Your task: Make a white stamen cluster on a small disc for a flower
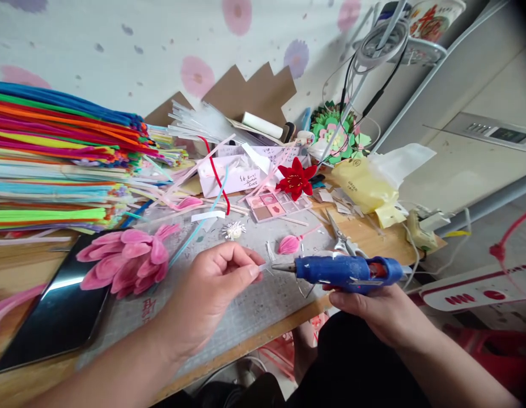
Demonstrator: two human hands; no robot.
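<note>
My right hand point(369, 309) is wrapped round the grip of a blue hot glue gun point(335, 271), its metal nozzle pointing left. Just left of that nozzle, the thumb and forefinger of my left hand point(223, 283) pinch a small whitish piece point(262, 267), too small to name. The nozzle tip is close to this piece; whether they touch I cannot tell. Beyond my left fingers lies a little white bundle of stamens point(234, 230). A pink fuzzy bud point(289, 244) rests behind the nozzle, beside scissors point(342, 235). Pink fuzzy petals point(127, 260) are heaped left of my left hand.
A grey cutting mat point(131, 334) covers the wooden table, with a black tablet point(63, 306) at left. Bundled colourful pipe cleaners point(54, 153) are stacked behind it. At the back are a red flower point(296, 178), a makeup palette point(267, 209) and a yellow packet point(360, 181).
</note>
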